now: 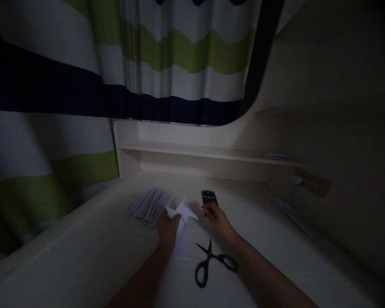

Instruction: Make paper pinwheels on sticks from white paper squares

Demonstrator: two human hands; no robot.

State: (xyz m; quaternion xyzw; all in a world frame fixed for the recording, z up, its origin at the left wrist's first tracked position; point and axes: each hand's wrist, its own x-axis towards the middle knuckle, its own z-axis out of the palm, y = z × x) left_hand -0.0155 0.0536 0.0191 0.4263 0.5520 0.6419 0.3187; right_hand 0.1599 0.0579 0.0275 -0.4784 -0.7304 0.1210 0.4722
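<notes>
**Both hands at a folded paper shape, left gripping, right beside the phone**

Left hand [168, 227] pinches the folded white paper shape [182, 211] at its lower left edge, fingers closed on it, holding it just above the desk [83, 256]. The shape sits at about 1 o'clock from that hand, its points spreading up and to the right, a longer tail of paper hanging down toward 6 o'clock. Right hand [218, 219] lies at 3 o'clock from the shape, close but apart from it; its fingers curl loosely, tips reaching toward 11 o'clock where a dark phone [209, 197] rests on the desk. Whether the fingertips touch the phone I cannot tell in this dim light. The left hand is clearly the nearer of the two to the paper.

Both forearms run in from 6 o'clock, converging slightly. Between them, nearer the body, black-handled scissors [211, 260] lie open, blades pointing to 12 o'clock. A fanned stack of paper strips [149, 204] lies at 10 o'clock from the left hand, long axis slanting up-right. Beyond stand a low shelf [211, 152] and a striped curtain [186, 55].
</notes>
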